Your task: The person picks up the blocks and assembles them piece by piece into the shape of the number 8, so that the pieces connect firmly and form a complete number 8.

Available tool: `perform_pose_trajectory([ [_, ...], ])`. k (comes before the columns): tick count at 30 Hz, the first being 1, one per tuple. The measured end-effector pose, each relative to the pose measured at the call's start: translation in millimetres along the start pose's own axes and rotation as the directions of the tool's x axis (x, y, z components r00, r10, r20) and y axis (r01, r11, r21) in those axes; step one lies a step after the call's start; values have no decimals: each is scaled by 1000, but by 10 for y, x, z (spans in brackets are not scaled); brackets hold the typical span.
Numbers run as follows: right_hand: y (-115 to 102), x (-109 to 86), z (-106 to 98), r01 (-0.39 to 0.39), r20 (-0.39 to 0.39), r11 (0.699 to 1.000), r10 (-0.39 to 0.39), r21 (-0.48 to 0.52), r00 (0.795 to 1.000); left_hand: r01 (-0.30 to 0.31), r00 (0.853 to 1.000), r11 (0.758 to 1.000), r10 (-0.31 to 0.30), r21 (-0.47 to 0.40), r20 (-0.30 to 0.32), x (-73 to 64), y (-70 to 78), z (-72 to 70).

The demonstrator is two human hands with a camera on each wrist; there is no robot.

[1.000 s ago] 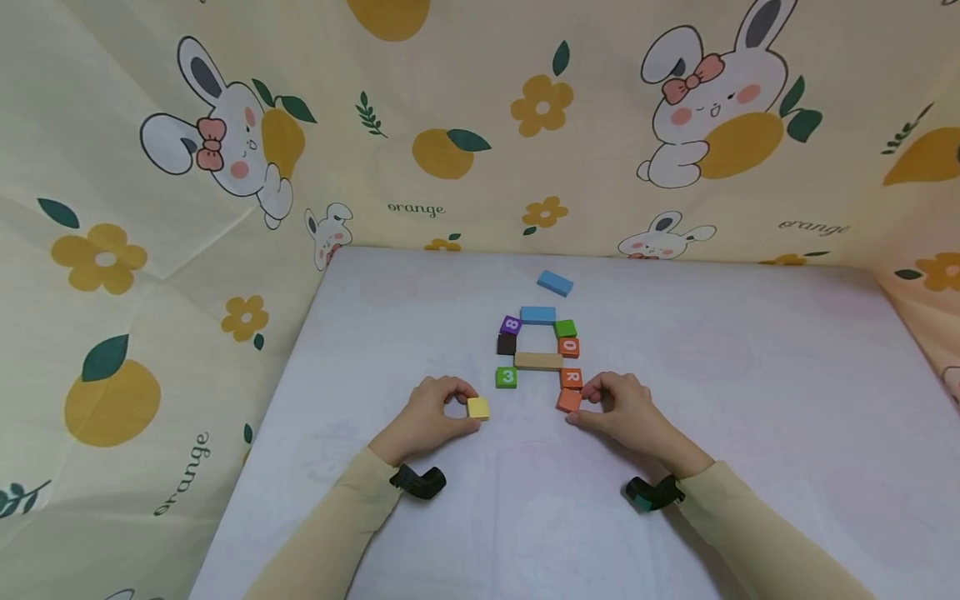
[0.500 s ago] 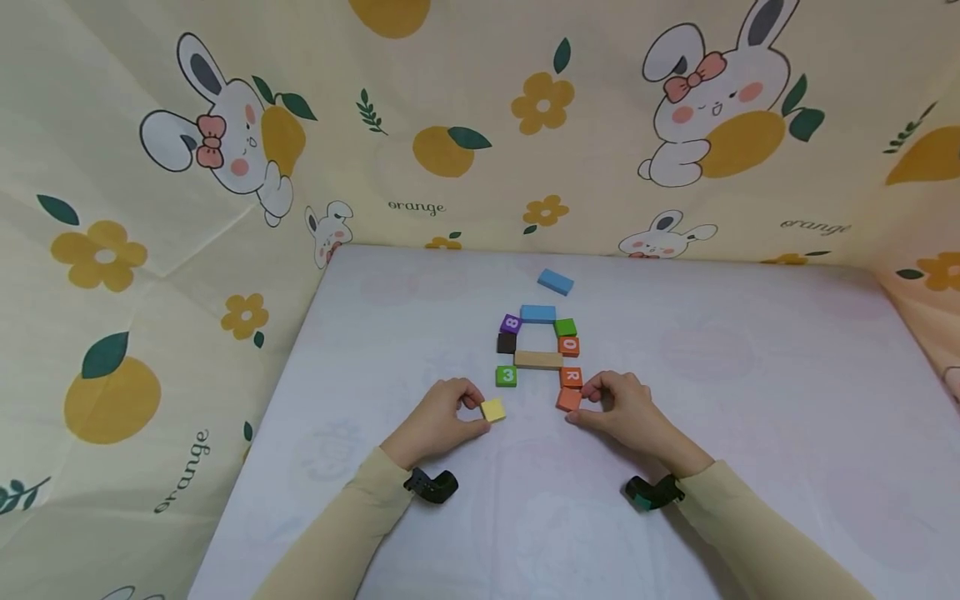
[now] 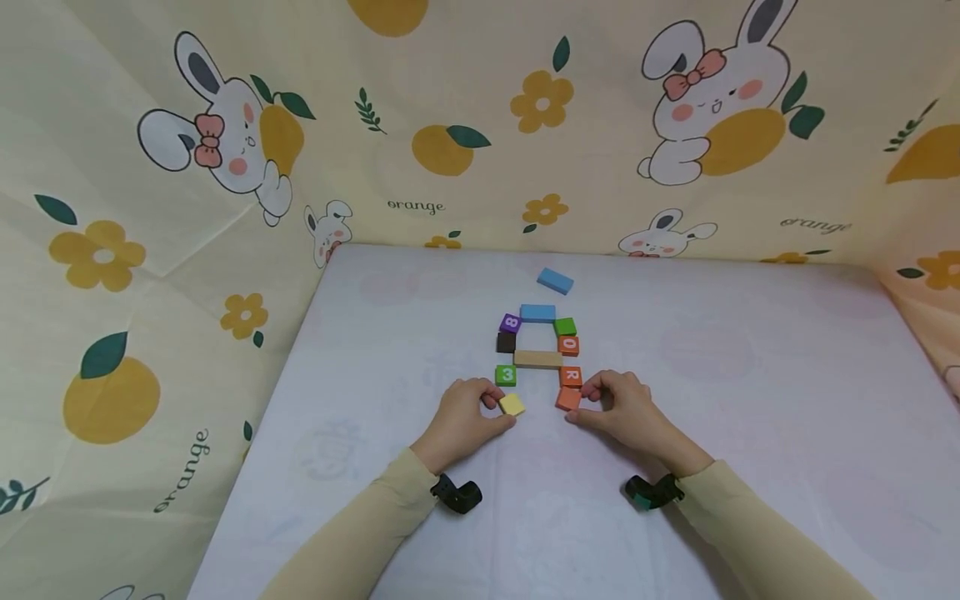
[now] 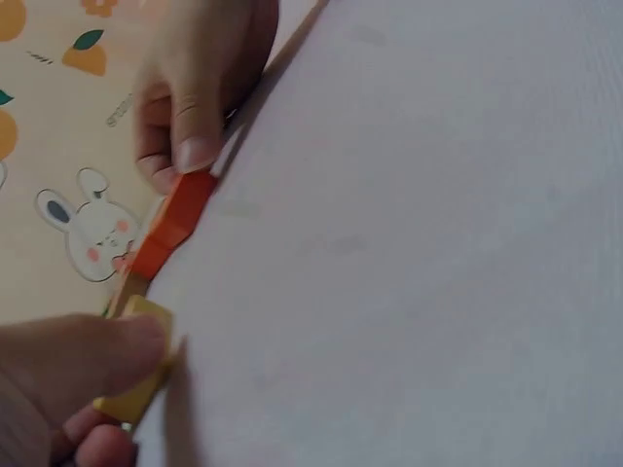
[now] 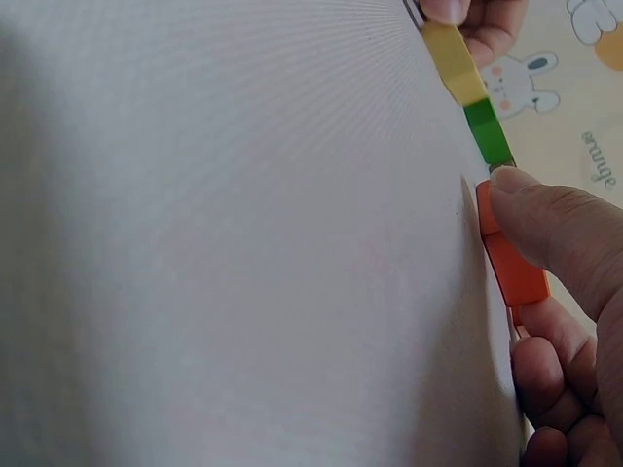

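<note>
In the head view my left hand (image 3: 467,421) pinches a yellow square block (image 3: 512,405) between thumb and fingers, just below a green block marked 3 (image 3: 506,376). The left wrist view shows the thumb lying across the yellow block (image 4: 144,394). My right hand (image 3: 628,413) holds a plain orange block (image 3: 568,399) at its right side, thumb at the lower corner, fingers at the upper. That block sits against the bottom of an orange block marked R (image 3: 571,377). A natural-wood bar (image 3: 537,359) spans between the two columns above.
A blue bar (image 3: 537,313) tops the arrangement. A purple block marked 8 (image 3: 511,323) and a black block (image 3: 506,342) form its left side; a green block (image 3: 565,327) and an orange block marked 0 (image 3: 568,345), its right. Another blue bar (image 3: 555,281) lies apart behind.
My left hand has carried the yellow block rightward to below the green 3 block, turning it slightly. My right hand has stayed in place at the orange block.
</note>
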State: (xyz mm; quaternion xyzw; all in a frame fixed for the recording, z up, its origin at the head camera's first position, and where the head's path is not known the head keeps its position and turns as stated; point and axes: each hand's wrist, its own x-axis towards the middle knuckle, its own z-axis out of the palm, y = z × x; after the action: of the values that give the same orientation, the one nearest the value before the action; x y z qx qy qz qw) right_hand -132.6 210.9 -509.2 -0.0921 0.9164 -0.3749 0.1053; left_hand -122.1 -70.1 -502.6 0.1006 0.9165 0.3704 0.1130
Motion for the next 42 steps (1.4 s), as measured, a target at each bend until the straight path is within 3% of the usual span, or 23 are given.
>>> perform_pose_trajectory([
  [7,-7,-5,-4,-11,16,1000,11,21,1000,62,998,996,-63,-57,-20,13,36,31],
  [22,-16,2,-23,19,-5,999,-19,32,1000,50,999,993,-52,-103,-11,53,9,0],
  [35,-62,17,-12,1,8,999,-2,37,1000,60,998,992,-57,-115,24,65,-25,-68],
  [42,-13,48,-155,-106,51,990,102,98,994,66,997,990,-61,-122,44,90,-24,-51],
])
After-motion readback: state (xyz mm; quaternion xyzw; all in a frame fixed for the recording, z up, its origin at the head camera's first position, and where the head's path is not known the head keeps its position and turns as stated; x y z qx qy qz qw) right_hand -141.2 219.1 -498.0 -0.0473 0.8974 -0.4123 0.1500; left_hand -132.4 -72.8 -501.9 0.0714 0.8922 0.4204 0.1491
